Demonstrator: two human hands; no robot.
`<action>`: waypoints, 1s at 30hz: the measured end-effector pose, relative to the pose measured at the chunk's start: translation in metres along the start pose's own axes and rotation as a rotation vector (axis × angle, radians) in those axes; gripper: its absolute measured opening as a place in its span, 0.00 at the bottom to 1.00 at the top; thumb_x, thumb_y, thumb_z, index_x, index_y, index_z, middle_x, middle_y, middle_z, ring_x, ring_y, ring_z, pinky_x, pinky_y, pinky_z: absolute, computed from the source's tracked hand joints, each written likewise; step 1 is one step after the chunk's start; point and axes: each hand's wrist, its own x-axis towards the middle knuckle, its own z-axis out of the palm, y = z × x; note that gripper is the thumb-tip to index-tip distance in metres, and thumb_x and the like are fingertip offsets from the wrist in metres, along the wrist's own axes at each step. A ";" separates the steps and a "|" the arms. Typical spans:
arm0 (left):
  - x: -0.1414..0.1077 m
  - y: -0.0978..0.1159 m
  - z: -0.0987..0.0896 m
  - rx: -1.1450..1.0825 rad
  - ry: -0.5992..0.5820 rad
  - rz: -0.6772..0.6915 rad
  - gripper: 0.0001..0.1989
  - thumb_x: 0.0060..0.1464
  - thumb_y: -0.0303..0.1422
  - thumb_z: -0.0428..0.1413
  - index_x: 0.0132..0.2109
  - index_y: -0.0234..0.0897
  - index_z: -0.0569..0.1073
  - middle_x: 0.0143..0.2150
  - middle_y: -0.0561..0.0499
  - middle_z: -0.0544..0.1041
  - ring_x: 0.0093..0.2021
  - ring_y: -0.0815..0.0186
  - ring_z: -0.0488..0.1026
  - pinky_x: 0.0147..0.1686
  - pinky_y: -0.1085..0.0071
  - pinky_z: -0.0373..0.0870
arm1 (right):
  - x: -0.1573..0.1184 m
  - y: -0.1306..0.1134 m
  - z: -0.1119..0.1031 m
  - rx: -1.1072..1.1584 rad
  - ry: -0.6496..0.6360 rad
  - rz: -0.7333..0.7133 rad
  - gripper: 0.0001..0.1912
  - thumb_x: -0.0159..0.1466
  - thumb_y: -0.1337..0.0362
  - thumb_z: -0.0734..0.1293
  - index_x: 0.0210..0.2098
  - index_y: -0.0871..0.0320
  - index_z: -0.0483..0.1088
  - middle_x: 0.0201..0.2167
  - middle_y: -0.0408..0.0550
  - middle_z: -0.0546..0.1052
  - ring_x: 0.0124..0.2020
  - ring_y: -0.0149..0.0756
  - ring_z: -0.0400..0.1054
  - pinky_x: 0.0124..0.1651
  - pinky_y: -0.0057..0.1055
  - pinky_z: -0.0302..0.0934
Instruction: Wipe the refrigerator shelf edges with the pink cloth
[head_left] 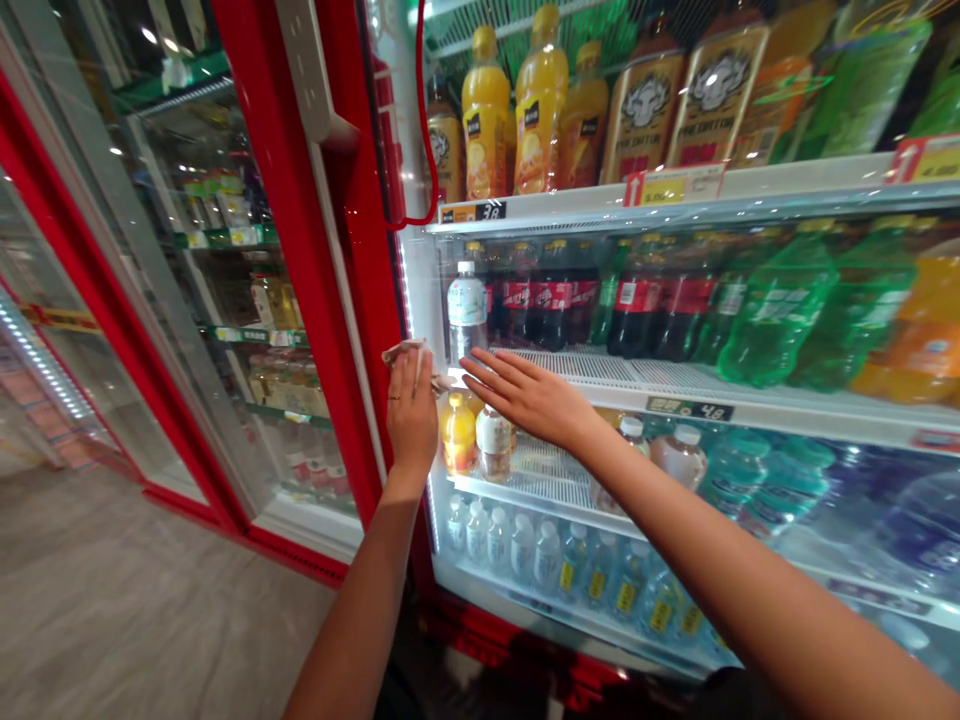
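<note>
My left hand (412,412) lies over a pale crumpled cloth (403,350), pressing it against the left edge of the drinks cooler's glass door, beside the red frame (367,240). Parts of the cloth stick out above the fingertips and to their right; the rest is hidden under the palm. To its right, my right hand (529,396) is stretched flat with nothing in it, its fingers pointing left toward the cloth. Whether it touches the glass I cannot tell. Behind the hands stand a clear bottle with a white cap (466,300) and a yellow juice bottle (458,435).
Shelves of bottled drinks fill the cooler, among them green bottles (780,300) and small water bottles (497,538). A red cord (433,170) hangs at the upper left of the glass. A grey handle (306,70) juts from the frame. Another red-framed cabinet (281,300) stands left.
</note>
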 end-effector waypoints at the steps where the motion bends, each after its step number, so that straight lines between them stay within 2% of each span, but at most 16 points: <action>1: -0.003 0.002 0.000 0.001 -0.037 0.038 0.26 0.75 0.30 0.45 0.75 0.42 0.68 0.77 0.44 0.69 0.81 0.62 0.54 0.81 0.59 0.50 | 0.000 -0.001 -0.002 -0.008 -0.026 0.005 0.38 0.74 0.74 0.59 0.80 0.49 0.50 0.80 0.42 0.59 0.81 0.36 0.50 0.81 0.46 0.55; 4: 0.005 -0.001 -0.002 -0.012 -0.032 0.065 0.27 0.75 0.29 0.46 0.76 0.42 0.66 0.78 0.43 0.65 0.82 0.61 0.52 0.81 0.57 0.49 | -0.002 -0.004 -0.004 -0.016 -0.039 0.025 0.35 0.74 0.74 0.60 0.78 0.49 0.55 0.79 0.42 0.60 0.81 0.36 0.51 0.80 0.46 0.57; 8: 0.020 -0.012 -0.006 -0.036 0.044 -0.008 0.28 0.75 0.29 0.44 0.78 0.41 0.62 0.81 0.42 0.59 0.83 0.60 0.47 0.81 0.55 0.48 | -0.013 -0.009 0.001 0.015 0.022 -0.015 0.33 0.74 0.72 0.63 0.77 0.54 0.59 0.78 0.46 0.62 0.80 0.36 0.53 0.80 0.42 0.58; 13: 0.009 -0.009 0.000 -0.028 0.069 -0.082 0.28 0.76 0.29 0.43 0.79 0.41 0.60 0.81 0.42 0.60 0.83 0.59 0.47 0.81 0.54 0.46 | -0.024 -0.014 0.004 0.016 0.133 0.004 0.31 0.74 0.73 0.63 0.75 0.60 0.61 0.77 0.49 0.64 0.79 0.38 0.56 0.79 0.42 0.59; 16: 0.008 -0.004 0.002 -0.007 0.018 -0.037 0.27 0.75 0.29 0.45 0.77 0.42 0.64 0.79 0.43 0.64 0.83 0.59 0.48 0.82 0.55 0.46 | -0.023 -0.015 0.005 0.039 0.185 0.041 0.34 0.74 0.74 0.63 0.77 0.59 0.56 0.76 0.49 0.65 0.79 0.38 0.55 0.79 0.44 0.60; 20: 0.020 -0.004 -0.003 -0.004 -0.044 0.060 0.28 0.74 0.28 0.47 0.77 0.45 0.64 0.79 0.47 0.64 0.82 0.61 0.51 0.82 0.56 0.47 | -0.024 -0.016 0.002 0.075 0.218 0.106 0.42 0.74 0.74 0.63 0.81 0.54 0.42 0.77 0.48 0.63 0.79 0.38 0.55 0.78 0.46 0.60; 23: 0.021 0.002 -0.002 -0.035 0.016 -0.012 0.31 0.74 0.26 0.45 0.79 0.46 0.58 0.82 0.48 0.58 0.83 0.61 0.46 0.82 0.55 0.47 | -0.034 -0.023 -0.006 0.059 0.259 0.189 0.47 0.72 0.75 0.63 0.82 0.52 0.35 0.77 0.47 0.62 0.80 0.39 0.53 0.78 0.47 0.60; 25: 0.015 0.012 0.003 -0.053 0.066 -0.079 0.32 0.74 0.25 0.43 0.80 0.48 0.55 0.83 0.48 0.55 0.83 0.61 0.44 0.82 0.53 0.46 | -0.048 -0.030 -0.011 0.018 0.284 0.282 0.47 0.72 0.75 0.63 0.82 0.51 0.37 0.78 0.45 0.61 0.80 0.40 0.52 0.79 0.47 0.59; 27: 0.008 0.023 0.009 -0.060 0.068 -0.077 0.34 0.74 0.24 0.43 0.81 0.49 0.53 0.83 0.48 0.55 0.83 0.59 0.44 0.82 0.49 0.45 | -0.065 -0.040 -0.014 -0.006 0.292 0.403 0.47 0.71 0.74 0.63 0.82 0.48 0.38 0.79 0.42 0.59 0.80 0.43 0.52 0.79 0.49 0.59; 30: 0.010 0.033 0.012 -0.081 0.023 -0.037 0.35 0.73 0.23 0.45 0.81 0.50 0.52 0.83 0.50 0.55 0.83 0.58 0.47 0.82 0.49 0.48 | -0.088 -0.054 -0.013 -0.006 0.260 0.557 0.47 0.72 0.71 0.64 0.82 0.44 0.38 0.81 0.39 0.53 0.81 0.47 0.51 0.79 0.55 0.58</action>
